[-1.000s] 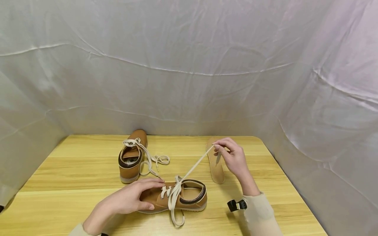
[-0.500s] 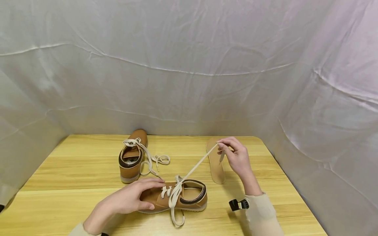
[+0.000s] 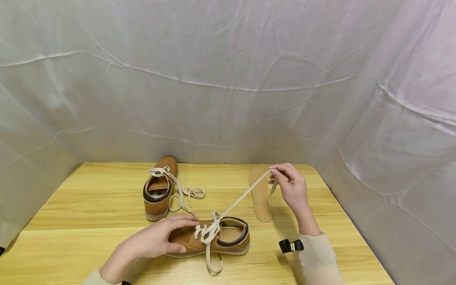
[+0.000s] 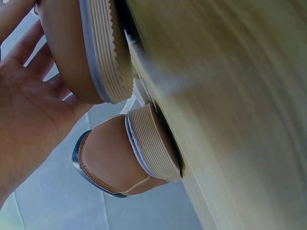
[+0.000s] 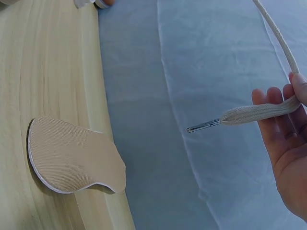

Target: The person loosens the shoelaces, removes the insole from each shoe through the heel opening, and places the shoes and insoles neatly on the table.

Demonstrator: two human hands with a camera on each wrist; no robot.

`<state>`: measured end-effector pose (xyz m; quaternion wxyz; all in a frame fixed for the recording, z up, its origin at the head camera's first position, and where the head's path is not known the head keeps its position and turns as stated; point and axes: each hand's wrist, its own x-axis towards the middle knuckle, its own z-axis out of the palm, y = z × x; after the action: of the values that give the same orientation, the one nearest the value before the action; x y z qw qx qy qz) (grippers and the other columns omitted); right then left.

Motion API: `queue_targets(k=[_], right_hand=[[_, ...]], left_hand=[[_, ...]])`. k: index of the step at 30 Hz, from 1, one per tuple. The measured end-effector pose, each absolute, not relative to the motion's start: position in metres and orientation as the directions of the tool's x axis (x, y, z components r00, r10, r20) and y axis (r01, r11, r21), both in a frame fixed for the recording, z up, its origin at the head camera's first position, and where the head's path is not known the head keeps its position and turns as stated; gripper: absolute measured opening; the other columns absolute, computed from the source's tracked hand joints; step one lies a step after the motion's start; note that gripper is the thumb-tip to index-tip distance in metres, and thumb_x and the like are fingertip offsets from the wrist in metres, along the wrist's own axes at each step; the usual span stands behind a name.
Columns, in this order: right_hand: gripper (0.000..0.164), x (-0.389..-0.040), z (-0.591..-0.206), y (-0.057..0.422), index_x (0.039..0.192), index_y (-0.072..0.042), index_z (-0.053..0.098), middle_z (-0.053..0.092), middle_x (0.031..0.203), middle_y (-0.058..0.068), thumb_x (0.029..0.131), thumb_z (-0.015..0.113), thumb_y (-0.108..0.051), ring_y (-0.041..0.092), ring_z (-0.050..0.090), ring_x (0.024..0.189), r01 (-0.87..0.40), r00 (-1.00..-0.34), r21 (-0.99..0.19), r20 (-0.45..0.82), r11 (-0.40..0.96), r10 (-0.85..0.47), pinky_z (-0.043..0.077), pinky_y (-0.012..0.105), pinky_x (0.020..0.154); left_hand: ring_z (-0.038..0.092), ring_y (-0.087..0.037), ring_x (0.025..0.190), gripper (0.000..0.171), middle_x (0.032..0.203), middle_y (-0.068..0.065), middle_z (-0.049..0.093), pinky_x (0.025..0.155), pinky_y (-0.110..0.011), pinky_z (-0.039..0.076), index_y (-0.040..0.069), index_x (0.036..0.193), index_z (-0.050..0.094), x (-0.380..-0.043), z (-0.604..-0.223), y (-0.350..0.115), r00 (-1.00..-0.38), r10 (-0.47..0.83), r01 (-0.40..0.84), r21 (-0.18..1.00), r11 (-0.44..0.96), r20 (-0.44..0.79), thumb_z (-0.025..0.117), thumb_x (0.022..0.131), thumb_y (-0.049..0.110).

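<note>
A brown leather shoe (image 3: 192, 237) lies on its sole near the front of the table, toe to the left. My left hand (image 3: 153, 239) holds its toe, thumb on the near side and fingers over the far side. Between thumb and fingertips my right hand (image 3: 293, 188) pinches a cream shoelace (image 3: 244, 194), which runs taut up from the shoe's upper eyelets. Past the pinch hangs the short lace end with its metal tip (image 5: 204, 126). The rest of the lace is bunched over the tongue, with a loop drooping onto the near side.
A second brown shoe (image 3: 156, 206) stands at the back left, toe away, its loose laces trailing right over the table (image 3: 89, 221). A tan insole (image 3: 261, 202) lies at the back right, beside and below the right hand. Grey cloth (image 3: 228, 111) walls off the back and sides.
My right hand has moved right and slightly up, drawing the lace out further. The bunched lace on the tongue has shifted and shrunk a little. The left hand and shoe stay put.
</note>
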<state>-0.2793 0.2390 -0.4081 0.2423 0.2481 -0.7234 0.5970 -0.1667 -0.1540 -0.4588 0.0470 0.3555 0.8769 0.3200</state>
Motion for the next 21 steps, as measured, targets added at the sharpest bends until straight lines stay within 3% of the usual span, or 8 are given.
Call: queue_targets(k=[12, 21], right_hand=[[0.014, -0.279, -0.407, 0.245, 0.106, 0.014, 0.071, 0.062, 0.097, 0.019, 0.099, 0.065, 0.004, 0.013, 0.069, 0.081, -0.627, -0.775, -0.766, 0.631, 0.142, -0.018, 0.064, 0.029, 0.071], [0.020, -0.280, -0.407, 0.250, 0.108, 0.020, 0.067, 0.062, 0.096, 0.016, 0.100, 0.065, 0.002, 0.013, 0.068, 0.081, -0.624, -0.775, -0.771, 0.631, 0.127, 0.020, 0.063, 0.028, 0.070]], left_hand=[[0.050, -0.029, 0.141, 0.062, 0.153, -0.001, 0.054, 0.114, -0.049, 0.044, 0.019, 0.147, 0.059, -0.166, -0.459, -0.154, -0.748, 0.651, 0.584, 0.599, 0.548, 0.133, 0.082, 0.090, 0.026], [0.050, -0.029, 0.141, 0.062, 0.153, -0.001, 0.053, 0.114, -0.050, 0.044, 0.020, 0.147, 0.058, -0.166, -0.459, -0.154, -0.751, 0.648, 0.577, 0.602, 0.552, 0.127, 0.082, 0.091, 0.027]])
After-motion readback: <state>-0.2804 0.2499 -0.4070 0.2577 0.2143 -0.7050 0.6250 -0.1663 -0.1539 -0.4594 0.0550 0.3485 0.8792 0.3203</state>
